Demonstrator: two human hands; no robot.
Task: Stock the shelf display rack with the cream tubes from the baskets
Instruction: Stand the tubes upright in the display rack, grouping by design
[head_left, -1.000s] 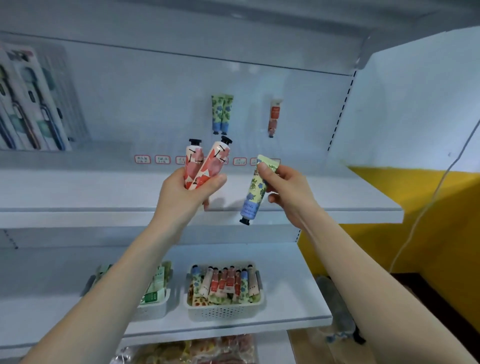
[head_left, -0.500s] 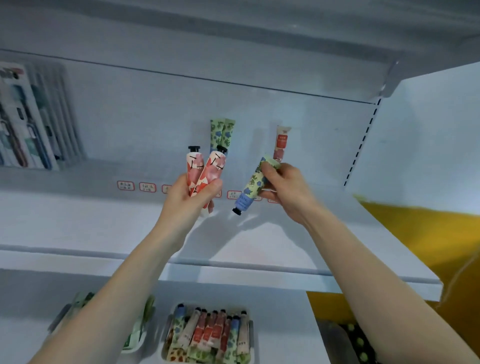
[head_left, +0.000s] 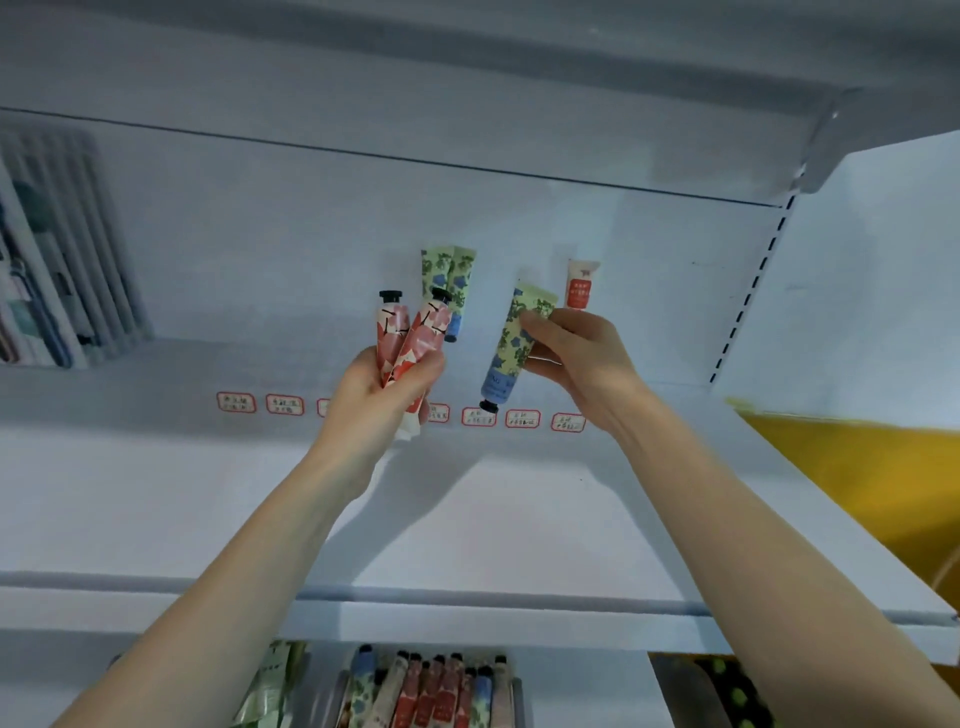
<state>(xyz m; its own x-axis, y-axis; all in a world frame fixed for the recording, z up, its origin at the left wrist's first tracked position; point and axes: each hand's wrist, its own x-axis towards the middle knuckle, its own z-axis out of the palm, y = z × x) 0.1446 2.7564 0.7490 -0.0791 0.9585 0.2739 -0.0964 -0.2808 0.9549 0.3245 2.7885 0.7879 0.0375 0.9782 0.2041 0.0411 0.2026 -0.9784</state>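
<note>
Green tube (head_left: 511, 348), pinched at its flat end by the right hand (head_left: 587, 364), hangs cap-down near the hung green pair (head_left: 449, 278), apparently mid-hanging, next needing that end raised to the panel (head_left: 311, 234), while the left hand (head_left: 379, 400) grips two pink tubes (head_left: 410, 338).

White metal shelf unit (head_left: 311, 234): flat back panel, wide shelf board (head_left: 519, 519), shaded board overhead (head_left: 467, 47). Slotted upright (head_left: 748, 301) at right edge. Red-bordered price labels (head_left: 284, 404) along the back. White wall (head_left: 883, 270) right, yellow wall (head_left: 857, 483) below it. Blurred packs (head_left: 52, 260) far left.
</note>
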